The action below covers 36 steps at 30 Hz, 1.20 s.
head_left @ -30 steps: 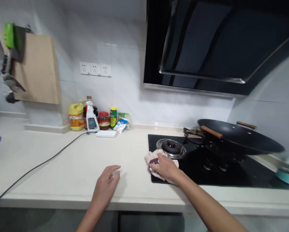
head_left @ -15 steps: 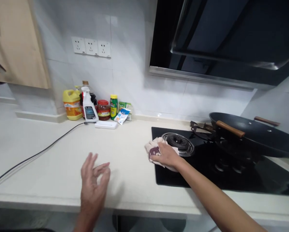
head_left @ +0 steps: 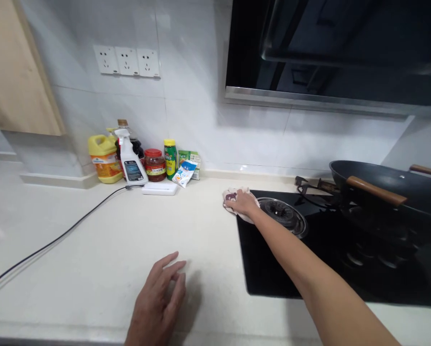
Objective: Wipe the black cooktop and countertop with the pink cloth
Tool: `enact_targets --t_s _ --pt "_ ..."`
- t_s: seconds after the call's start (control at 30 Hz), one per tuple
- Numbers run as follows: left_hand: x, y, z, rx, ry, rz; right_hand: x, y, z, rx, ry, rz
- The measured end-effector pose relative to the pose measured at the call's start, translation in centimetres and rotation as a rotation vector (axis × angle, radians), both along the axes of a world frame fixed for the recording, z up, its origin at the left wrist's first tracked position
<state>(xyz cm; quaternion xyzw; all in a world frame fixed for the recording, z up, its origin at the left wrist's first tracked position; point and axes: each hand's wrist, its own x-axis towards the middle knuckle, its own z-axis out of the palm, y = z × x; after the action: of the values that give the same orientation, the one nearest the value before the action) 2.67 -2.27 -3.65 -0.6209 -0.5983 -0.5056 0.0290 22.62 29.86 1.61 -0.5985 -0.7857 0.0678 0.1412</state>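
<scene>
My right hand (head_left: 244, 202) presses a pale cloth with a dark purple patch (head_left: 231, 196) onto the back left corner of the black glass cooktop (head_left: 269, 269), its fingers curled over the cloth. Part of the cloth lies on the white countertop (head_left: 103, 259). Just right of the wrist is the round left burner (head_left: 282, 211). My left hand (head_left: 161, 295) hovers over the front of the countertop, fingers apart and slightly bent, holding nothing.
A large wok (head_left: 381, 185) with wooden handles sits on the cooktop's right side, under the range hood (head_left: 309, 98). Along the wall stand a yellow jug (head_left: 105, 161), a spray bottle (head_left: 132, 163), a red-lidded jar (head_left: 155, 166), a green bottle (head_left: 170, 161) and packets (head_left: 185, 173). A black cable (head_left: 64, 234) crosses the counter.
My right hand has slid the cloth away from me, to the cooktop's back left corner. My left hand has moved right and nearer, its fingers now lowered. The view has shifted slightly.
</scene>
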Motion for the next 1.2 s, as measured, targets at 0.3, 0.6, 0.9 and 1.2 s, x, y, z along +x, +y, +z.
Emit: enact_targets --t_s 0.3,0.6,0.9,1.2 --pt "-0.2 0.3 1.4 0.068 0.007 0.037 1.5 -6.4 -0.3 0.062 0.016 0.140" --pt "-0.8 0.9 1.4 -0.055 -0.105 0.028 9.9 -20.7 -1.2 0.062 0.207 0.391" --pt "-0.8 1.1 1.6 -0.138 -0.090 0.046 18.8 -17.7 -1.7 0.080 0.148 -0.087" --pt "-1.0 1.2 1.7 -0.164 -0.047 0.074 21.5 -9.9 -1.6 0.022 0.102 -0.447"
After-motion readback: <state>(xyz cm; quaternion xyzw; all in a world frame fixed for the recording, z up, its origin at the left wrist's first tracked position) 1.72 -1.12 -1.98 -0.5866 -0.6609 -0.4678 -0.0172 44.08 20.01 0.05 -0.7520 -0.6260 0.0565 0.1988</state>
